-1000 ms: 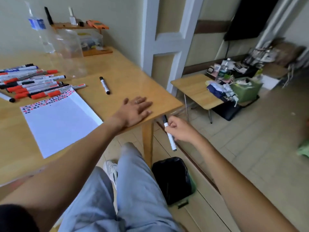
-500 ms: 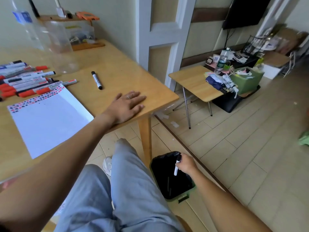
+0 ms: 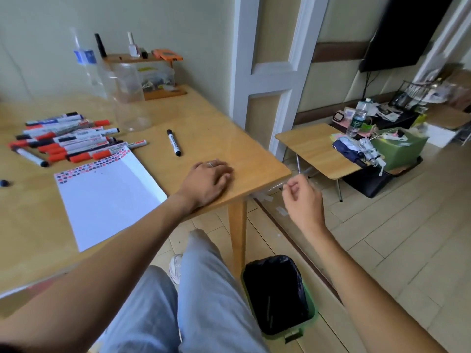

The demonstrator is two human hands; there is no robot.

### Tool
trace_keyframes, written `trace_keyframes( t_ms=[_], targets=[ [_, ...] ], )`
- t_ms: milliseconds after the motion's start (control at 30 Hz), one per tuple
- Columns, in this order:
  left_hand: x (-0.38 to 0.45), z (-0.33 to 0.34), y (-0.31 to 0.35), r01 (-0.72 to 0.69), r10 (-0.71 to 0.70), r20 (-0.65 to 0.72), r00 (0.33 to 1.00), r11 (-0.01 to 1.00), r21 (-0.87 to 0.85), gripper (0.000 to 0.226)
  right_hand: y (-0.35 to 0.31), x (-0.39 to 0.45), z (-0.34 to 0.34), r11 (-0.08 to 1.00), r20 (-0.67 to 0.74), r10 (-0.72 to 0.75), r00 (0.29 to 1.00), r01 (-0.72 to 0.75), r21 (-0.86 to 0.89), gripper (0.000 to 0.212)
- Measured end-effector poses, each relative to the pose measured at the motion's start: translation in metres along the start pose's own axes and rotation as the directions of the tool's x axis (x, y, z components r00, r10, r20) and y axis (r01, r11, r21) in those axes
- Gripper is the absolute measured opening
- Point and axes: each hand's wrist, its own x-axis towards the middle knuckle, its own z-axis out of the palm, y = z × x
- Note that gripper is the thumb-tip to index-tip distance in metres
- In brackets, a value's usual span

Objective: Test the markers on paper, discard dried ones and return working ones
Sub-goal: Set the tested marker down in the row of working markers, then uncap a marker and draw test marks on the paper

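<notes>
Presently the left hand point(image 3: 207, 180) lay flat, fingers relaxed, on the near right corner of the bench point(image 3: 254, 161). The right hand point(image 3: 302, 197) hung in the air just off that corner, above the floor, fingers loosely curled and holding nothing.

A single black-capped marker point(image 3: 173, 146) lay alone on the bench, far of the left hand and apart from it. To the left sat the pile of markers point(image 3: 68, 140), red and black caps mixed, some crossing others. The sheet of paper point(image 3: 107, 194) lay near of the pile, its far edge covered in red and dark test marks, the rest blank.

Handling, as judged: the markers looked light, stiff and smooth-barrelled, prone to roll on the glossy wood. Best taken mid-barrel between thumb and fingers; the cap end would want a firmer pull. The lone marker was the easy pick, nothing touching it. Those in the pile would shift their neighbours if lifted carelessly.

Round about: a clear plastic jar point(image 3: 130, 98) stood far of the lone marker, with a water bottle point(image 3: 85, 64) and a small wooden shelf point(image 3: 142, 58) behind it by the wall. A loose dark cap point(image 3: 4, 183) sat at the left edge. The bin point(image 3: 277, 294), lined in black, stood on the floor near the bench leg, reach to it unobstructed.
</notes>
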Motion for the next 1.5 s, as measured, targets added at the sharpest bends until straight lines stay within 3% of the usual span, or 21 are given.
trace_keyframes(
  t_ms=[133, 267, 433, 700, 800, 867, 967, 1033, 1133, 1300, 1433, 1500],
  targets=[
    [-0.016, -0.026, -0.023, 0.032, -0.029, -0.063, 0.998, 0.998, 0.055, 0.052, -0.079, 0.030, 0.016, 0.962, 0.013, -0.244, 0.970, 0.241, 0.125, 0.008],
    [-0.051, -0.060, -0.066, 0.113, -0.079, -0.270, 0.960, 0.987, 0.114, 0.037, -0.149, 0.046, 0.072, 0.883, 0.059, -0.428, 0.902, 0.403, 0.242, 0.008],
    [-0.111, -0.086, -0.131, 0.337, -0.244, -0.481, 0.842, 0.935, 0.114, 0.025, -0.232, 0.045, 0.164, 0.794, 0.165, -0.573, 0.803, 0.494, 0.354, 0.004],
    [-0.182, -0.113, -0.205, 0.608, -0.458, -0.607, 0.650, 0.792, 0.053, 0.034, -0.333, 0.031, 0.267, 0.700, 0.375, -0.713, 0.592, 0.584, 0.410, 0.004],
    [-0.200, -0.126, -0.233, 0.700, -0.491, -0.637, 0.595, 0.706, 0.110, 0.038, -0.339, 0.026, 0.291, 0.685, 0.377, -0.729, 0.572, 0.601, 0.411, 0.004],
    [-0.211, -0.131, -0.254, 0.742, -0.490, -0.629, 0.604, 0.633, 0.219, 0.042, -0.334, 0.024, 0.300, 0.684, 0.364, -0.729, 0.580, 0.608, 0.403, 0.006],
    [-0.219, -0.138, -0.276, 0.783, -0.531, -0.604, 0.594, 0.553, 0.284, 0.022, -0.332, 0.025, 0.300, 0.684, 0.371, -0.729, 0.576, 0.618, 0.387, 0.006],
    [-0.219, -0.140, -0.283, 0.786, -0.549, -0.591, 0.591, 0.556, 0.270, 0.011, -0.332, 0.026, 0.299, 0.687, 0.377, -0.726, 0.575, 0.610, 0.394, 0.006],
    [-0.213, -0.142, -0.277, 0.718, -0.476, -0.590, 0.652, 0.638, 0.278, 0.001, -0.332, 0.025, 0.299, 0.683, 0.384, -0.730, 0.565, 0.612, 0.397, 0.006],
    [-0.186, -0.132, -0.241, 0.445, -0.370, -0.418, 0.830, 0.890, 0.095, 0.016, -0.334, 0.024, 0.291, 0.624, 0.358, -0.777, 0.518, 0.554, 0.552, 0.021],
    [-0.179, -0.127, -0.234, 0.348, -0.361, -0.372, 0.855, 0.932, -0.104, 0.043, -0.332, 0.028, 0.294, 0.591, 0.370, -0.798, 0.475, 0.501, 0.632, 0.014],
    [-0.182, -0.126, -0.238, 0.346, -0.335, -0.403, 0.852, 0.937, -0.048, 0.040, -0.330, 0.029, 0.299, 0.598, 0.374, -0.793, 0.482, 0.497, 0.629, 0.015]
  ],
)
